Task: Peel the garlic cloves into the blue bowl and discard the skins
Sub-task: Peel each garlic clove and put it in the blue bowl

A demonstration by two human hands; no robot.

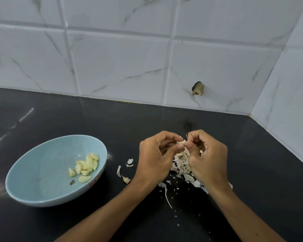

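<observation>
A pale blue bowl (42, 165) sits tilted on the black counter at the left, with several peeled yellow cloves (87, 165) lying in its right side. To its right, both hands meet above a heap of white garlic skins (181, 165). My left hand (156, 158) and my right hand (208, 156) pinch one garlic clove (182, 142) between thumbs and fingertips. Most of that clove is hidden by the fingers.
Loose skin scraps (129, 162) and a small garlic piece (126, 179) lie between the bowl and my hands. More flakes (167, 196) trail toward the front. A marbled tile wall closes the back and right side, with a broken hole (198, 88) low in it.
</observation>
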